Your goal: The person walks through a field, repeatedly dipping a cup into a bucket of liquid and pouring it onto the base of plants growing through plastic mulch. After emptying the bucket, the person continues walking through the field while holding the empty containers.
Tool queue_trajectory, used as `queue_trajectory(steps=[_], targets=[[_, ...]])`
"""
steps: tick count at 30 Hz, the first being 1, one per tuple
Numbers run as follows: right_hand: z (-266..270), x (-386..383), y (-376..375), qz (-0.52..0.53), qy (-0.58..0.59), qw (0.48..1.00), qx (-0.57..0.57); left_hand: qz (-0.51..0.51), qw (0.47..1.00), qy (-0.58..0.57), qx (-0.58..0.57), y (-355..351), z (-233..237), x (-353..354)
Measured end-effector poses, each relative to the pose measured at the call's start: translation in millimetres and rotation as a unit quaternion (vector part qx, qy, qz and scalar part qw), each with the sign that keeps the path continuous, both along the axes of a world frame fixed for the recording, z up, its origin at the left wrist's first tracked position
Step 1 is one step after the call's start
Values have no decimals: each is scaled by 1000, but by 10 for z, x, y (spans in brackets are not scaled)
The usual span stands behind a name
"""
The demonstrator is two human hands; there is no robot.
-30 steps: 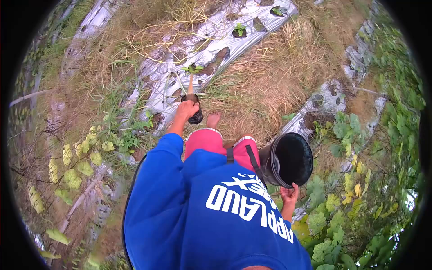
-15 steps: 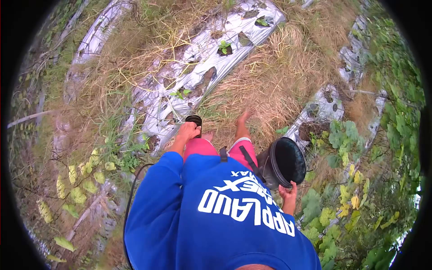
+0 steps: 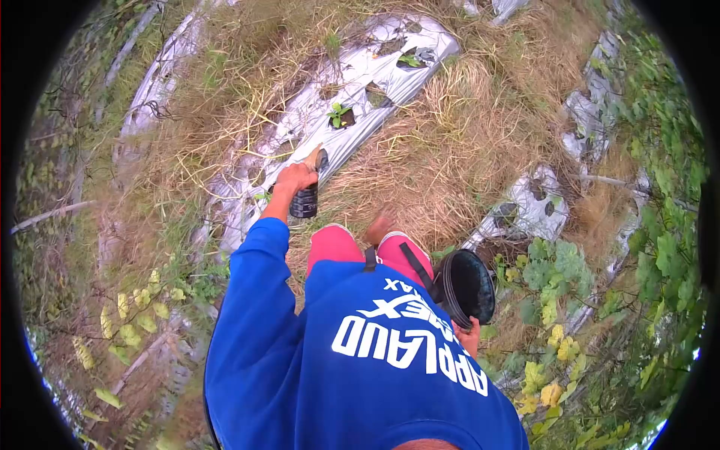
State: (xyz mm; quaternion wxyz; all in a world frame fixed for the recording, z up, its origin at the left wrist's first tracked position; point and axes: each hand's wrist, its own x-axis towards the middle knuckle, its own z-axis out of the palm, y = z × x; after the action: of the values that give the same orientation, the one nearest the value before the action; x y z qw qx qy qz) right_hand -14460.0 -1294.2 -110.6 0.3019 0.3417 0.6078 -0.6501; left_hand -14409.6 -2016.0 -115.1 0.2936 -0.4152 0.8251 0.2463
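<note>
My left hand (image 3: 298, 177) is closed round a dark, ribbed bottle-like container (image 3: 304, 202), held over the torn silvery plastic sheet (image 3: 367, 86). Just beyond it, a small green seedling (image 3: 340, 115) grows in a hole in the sheet. On the other side, my right hand (image 3: 468, 335) grips the lower rim of a black bucket (image 3: 469, 288), which is tilted beside my hip with its mouth showing. The bucket's inside is dark, and its contents cannot be made out.
Dry straw (image 3: 450, 142) covers the ground between the plastic strips. Another torn strip (image 3: 536, 202) lies at the right, near broad-leaved green plants (image 3: 562, 262). A second seedling (image 3: 411, 60) stands farther up the sheet. My bare foot (image 3: 381, 225) is on the straw.
My left hand has reached forward and slightly left with the dark container, whose side now shows. The bucket and my right hand appear a little lower and farther left.
</note>
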Motion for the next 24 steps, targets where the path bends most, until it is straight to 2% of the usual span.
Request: queue_trajectory(steps=[3, 5, 6, 7, 8, 10, 13, 19, 24], targets=[[-183, -524, 101, -3, 7, 1000, -18, 17, 1000, -2, -13, 14, 59, -194], [-194, -853, 44, 17, 13, 1000, 19, 53, 995, 65, -49, 99, -30, -173], [-289, -1031, 56, -35, 9, 998, 43, 62, 996, 57, 8, 119, -22, -178], [-354, -1219, 33, -88, 4, 994, 66, 97, 990, 102, -20, 226, -111, -140], [-218, -1565, -124, -335, -150, 929, -57, 93, 985, 138, -41, 332, -111, -138], [15, -1913, -385, -358, -156, 918, -75, 91, 976, 187, -63, 542, -161, -142], [88, -2377, -607, -387, -151, 906, -81, 102, 967, 221, -69, 783, -96, -345], [77, -3337, -790, -338, -146, 920, -131, 65, 993, 98, 33, 681, -191, -1298], [241, -4065, -1025, -342, -166, 921, -85, -33, 997, 52, 48, 298, -462, -2500]])
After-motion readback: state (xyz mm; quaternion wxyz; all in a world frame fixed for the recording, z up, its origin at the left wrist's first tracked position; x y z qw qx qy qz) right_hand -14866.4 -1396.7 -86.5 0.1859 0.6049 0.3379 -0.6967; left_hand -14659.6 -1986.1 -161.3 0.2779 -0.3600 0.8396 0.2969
